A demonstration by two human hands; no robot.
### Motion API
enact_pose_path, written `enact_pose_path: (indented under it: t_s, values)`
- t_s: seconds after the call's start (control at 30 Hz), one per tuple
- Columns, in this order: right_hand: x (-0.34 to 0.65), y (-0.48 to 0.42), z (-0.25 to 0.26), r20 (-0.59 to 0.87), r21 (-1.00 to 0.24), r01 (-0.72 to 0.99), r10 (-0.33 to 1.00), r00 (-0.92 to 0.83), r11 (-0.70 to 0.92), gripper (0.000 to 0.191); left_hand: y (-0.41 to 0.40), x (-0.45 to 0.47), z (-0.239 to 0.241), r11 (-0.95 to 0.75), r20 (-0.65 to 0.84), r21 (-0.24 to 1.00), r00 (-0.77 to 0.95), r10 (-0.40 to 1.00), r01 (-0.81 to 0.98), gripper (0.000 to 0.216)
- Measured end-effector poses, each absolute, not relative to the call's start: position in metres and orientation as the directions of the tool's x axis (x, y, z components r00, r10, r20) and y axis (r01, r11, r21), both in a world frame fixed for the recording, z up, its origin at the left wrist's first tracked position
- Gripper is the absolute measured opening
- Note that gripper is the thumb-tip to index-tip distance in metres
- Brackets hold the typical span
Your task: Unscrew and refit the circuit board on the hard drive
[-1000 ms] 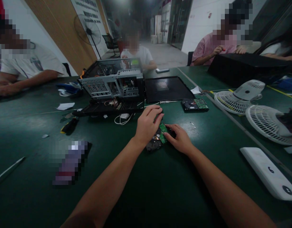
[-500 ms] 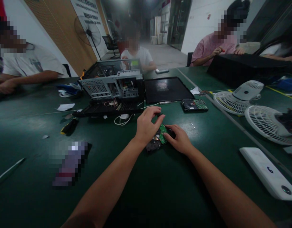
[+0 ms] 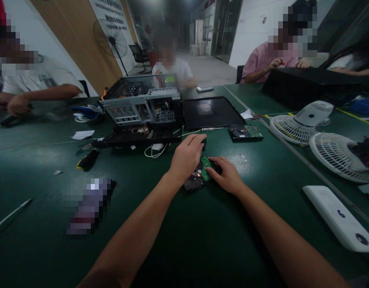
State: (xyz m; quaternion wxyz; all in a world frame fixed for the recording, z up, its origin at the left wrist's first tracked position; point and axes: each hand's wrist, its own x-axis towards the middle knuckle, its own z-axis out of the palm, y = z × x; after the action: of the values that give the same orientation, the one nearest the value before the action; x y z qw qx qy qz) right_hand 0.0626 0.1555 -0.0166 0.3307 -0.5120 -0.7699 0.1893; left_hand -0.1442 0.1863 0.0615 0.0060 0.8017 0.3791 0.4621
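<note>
A hard drive [image 3: 194, 183] lies on the green table with its green circuit board [image 3: 206, 167] facing up. My right hand [image 3: 225, 173] grips the drive's right side, thumb on the board and fingers along the far edge. Above the drive's far end, my left hand [image 3: 189, 156] is closed around the dark handle of a screwdriver [image 3: 204, 140]. The screwdriver points down at the drive; its tip is hidden by the hand. Several tiny screws [image 3: 243, 159] lie to the right of my right hand.
An opened computer case [image 3: 139, 112] stands ahead, beside a black side panel [image 3: 214, 114]. A second hard drive [image 3: 246, 133], white fans [image 3: 301, 122], a white device [image 3: 339, 218], a yellow-black screwdriver [image 3: 87, 160] and a blurred phone-like object [image 3: 90, 206] lie around. Several people sit around the table.
My left hand has turned, its fingers and thumb closing together around the screwdriver handle. My right hand and the drive stay put. A person's hands at the far left have moved.
</note>
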Motion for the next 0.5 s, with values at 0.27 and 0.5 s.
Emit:
enact_pose_path:
  t_s: [0.27, 0.5]
  values:
    - [0.0631, 0.1563, -0.0184, 0.319, -0.625, 0.666, 0.912, -0.257, 0.406, 0.044, 0.1829, -0.1439, 0.0599, -0.681, 0.763, 0.389, 0.197, 0.616, 0.620, 0.015]
    - [0.0635, 0.1568, -0.0184, 0.316, -0.623, 0.667, 0.911, -0.264, 0.409, 0.043, 0.1839, -0.1463, 0.0630, -0.685, 0.751, 0.360, 0.238, 0.615, 0.634, 0.022]
